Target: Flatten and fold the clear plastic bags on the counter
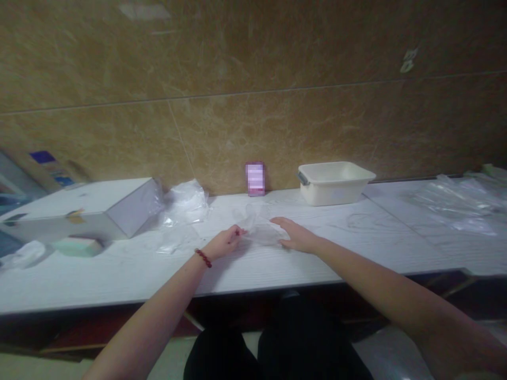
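A: Item one, the clear plastic bag (259, 228). Location?

B: Flat on the white table (119, 274), centre, between both hands, a little in front of the small purple box (255, 179) that stands against the wall.

A: Left hand (225, 244)?

B: Fingers pinched narrowly on the bag's left edge; a red bead bracelet (203, 258) sits on that wrist. The pinch seems meant to fix that side so the film can be drawn taut.

A: Right hand (298, 237)?

B: Palm down, fingers spread and laid on the bag's right side. It presses rather than grasps, likely to keep the thin film from sliding. The picture is soft here, so whether any fingertip curls under the edge cannot be told.

A: Surrounding stock?

B: A cream plastic tub (335, 182), right of the purple box, near the wall. A crumpled heap of clear film (185, 203) to the left, beside a white carton (81, 211). In front of the carton, a pale green block (78, 246). More clear bags (455, 203) lie spread at the far right, well apart from the hands.
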A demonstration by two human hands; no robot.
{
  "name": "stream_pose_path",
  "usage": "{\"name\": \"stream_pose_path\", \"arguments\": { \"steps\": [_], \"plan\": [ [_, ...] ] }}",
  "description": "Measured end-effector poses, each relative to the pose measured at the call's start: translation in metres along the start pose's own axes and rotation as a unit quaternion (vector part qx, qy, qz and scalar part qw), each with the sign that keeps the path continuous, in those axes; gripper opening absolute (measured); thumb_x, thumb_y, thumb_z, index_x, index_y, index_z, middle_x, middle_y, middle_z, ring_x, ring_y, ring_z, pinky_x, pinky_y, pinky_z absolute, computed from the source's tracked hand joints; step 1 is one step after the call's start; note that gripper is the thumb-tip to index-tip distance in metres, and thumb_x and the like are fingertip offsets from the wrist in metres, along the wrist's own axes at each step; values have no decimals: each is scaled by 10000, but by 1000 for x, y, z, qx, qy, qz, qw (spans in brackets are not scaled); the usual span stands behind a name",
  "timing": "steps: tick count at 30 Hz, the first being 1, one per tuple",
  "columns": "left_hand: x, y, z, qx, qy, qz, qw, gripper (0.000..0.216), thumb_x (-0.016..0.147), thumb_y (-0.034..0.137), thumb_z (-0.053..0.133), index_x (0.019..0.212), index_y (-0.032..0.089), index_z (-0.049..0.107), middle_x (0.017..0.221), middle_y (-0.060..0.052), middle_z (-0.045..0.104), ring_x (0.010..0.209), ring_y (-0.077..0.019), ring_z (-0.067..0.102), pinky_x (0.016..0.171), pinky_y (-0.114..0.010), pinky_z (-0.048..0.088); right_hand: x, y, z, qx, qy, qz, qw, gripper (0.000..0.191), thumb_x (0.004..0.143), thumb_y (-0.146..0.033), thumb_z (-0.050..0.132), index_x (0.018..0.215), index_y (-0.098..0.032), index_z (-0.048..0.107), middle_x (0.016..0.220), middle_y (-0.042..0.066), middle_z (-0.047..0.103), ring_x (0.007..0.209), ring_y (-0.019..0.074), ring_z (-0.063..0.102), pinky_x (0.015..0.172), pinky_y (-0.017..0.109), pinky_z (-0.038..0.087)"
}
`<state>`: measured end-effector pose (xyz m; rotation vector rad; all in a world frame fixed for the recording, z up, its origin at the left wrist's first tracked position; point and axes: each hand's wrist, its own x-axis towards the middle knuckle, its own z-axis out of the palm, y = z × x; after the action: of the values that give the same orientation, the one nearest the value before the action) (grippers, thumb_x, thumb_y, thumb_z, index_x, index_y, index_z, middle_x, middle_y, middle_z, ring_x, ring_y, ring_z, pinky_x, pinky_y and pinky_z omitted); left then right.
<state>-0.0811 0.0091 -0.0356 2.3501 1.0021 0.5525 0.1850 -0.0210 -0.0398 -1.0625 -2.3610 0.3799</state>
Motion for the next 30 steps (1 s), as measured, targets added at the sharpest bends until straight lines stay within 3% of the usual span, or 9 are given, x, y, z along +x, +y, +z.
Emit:
{"name": "stream_pose_path", "arguments": {
  "steps": [7, 13, 17, 23, 30],
  "plan": [
    [5, -2, -8, 17, 10, -11, 1000, 120, 774, 279, 353, 850, 207, 410, 1085, -44, 545, 1010, -152, 484, 847, -306, 368, 29, 13, 20, -48, 0, -40, 998, 369, 738, -164, 456, 1107, -152, 466, 1158, 93, 465, 1117, 167, 362, 941, 366, 281],
    [-3, -4, -11, 193, -47, 16, 980, 241, 767, 259, 377, 976, 187, 475, 1012, -77, 554, 949, -190, 509, 849, -322, 357, 33, 16, 19, -39, -59, -29, 997, 330, 747, -104, 398, 1035, -180, 540, 1093, 52, 536, 1066, 144, 435, 912, 321, 327],
    [-11, -1, -7, 241, -56, 57, 967, 275, 797, 237, 340, 1033, 183, 470, 1033, -91, 542, 966, -190, 495, 899, -339, 307, 27, 9, 18, -55, -98, -8, 994, 342, 750, -99, 383, 1042, -176, 543, 1103, 42, 528, 1061, 141, 442, 917, 296, 326],
    [-24, 8, -1, 231, -66, 91, 967, 260, 806, 264, 329, 996, 208, 497, 1121, -62, 507, 1030, -187, 454, 946, -344, 247, 11, -2, 17, -35, -107, -46, 993, 323, 756, -144, 405, 1036, -215, 549, 1094, 9, 536, 1072, 138, 431, 919, 283, 327],
    [-51, 33, -4, 110, -73, 76, 988, 227, 761, 242, 390, 962, 194, 485, 1090, -54, 530, 967, -169, 501, 828, -278, 364, -14, -35, 10, -89, -107, -46, 989, 305, 806, -252, 350, 1025, -222, 561, 1023, 19, 581, 1019, 153, 477, 893, 303, 337]
  ]
}}
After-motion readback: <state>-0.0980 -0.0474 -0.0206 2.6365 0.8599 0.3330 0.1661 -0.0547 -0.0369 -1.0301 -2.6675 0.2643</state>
